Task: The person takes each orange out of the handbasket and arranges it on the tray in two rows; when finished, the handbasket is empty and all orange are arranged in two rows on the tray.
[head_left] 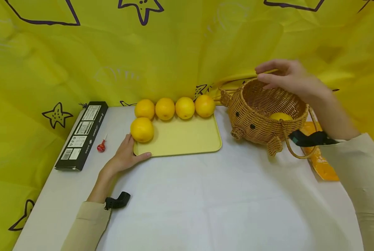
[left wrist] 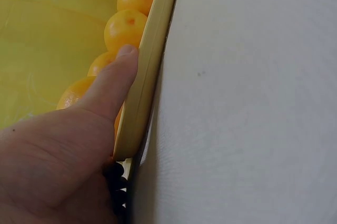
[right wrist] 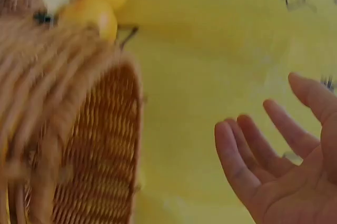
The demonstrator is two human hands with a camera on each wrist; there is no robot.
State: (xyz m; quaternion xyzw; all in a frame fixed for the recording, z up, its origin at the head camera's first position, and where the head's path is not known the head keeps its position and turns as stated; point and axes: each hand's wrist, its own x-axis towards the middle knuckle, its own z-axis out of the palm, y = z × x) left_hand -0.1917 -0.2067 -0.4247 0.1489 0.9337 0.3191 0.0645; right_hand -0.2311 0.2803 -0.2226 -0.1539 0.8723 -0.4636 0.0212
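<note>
My left hand [head_left: 124,155] holds the front left corner of a pale yellow tray [head_left: 187,137]; in the left wrist view its thumb [left wrist: 113,81] lies along the rim. On the tray several oranges [head_left: 165,108] stand in a row at the back, and one more orange [head_left: 142,129] sits at the left, close to my fingers. My right hand [head_left: 288,76] hovers over the far rim of a pig-shaped wicker basket [head_left: 259,122], fingers loosely bent with nothing in them. Inside the basket, one yellow-orange fruit [head_left: 281,116] shows partly over the near rim.
At the left lies a long black box [head_left: 82,136] with white labels, beside a red-wrapped lollipop [head_left: 101,146]. An orange packet [head_left: 323,164] lies partly under the basket's right handle. A yellow patterned cloth [head_left: 174,52] hangs behind the white table [head_left: 205,202].
</note>
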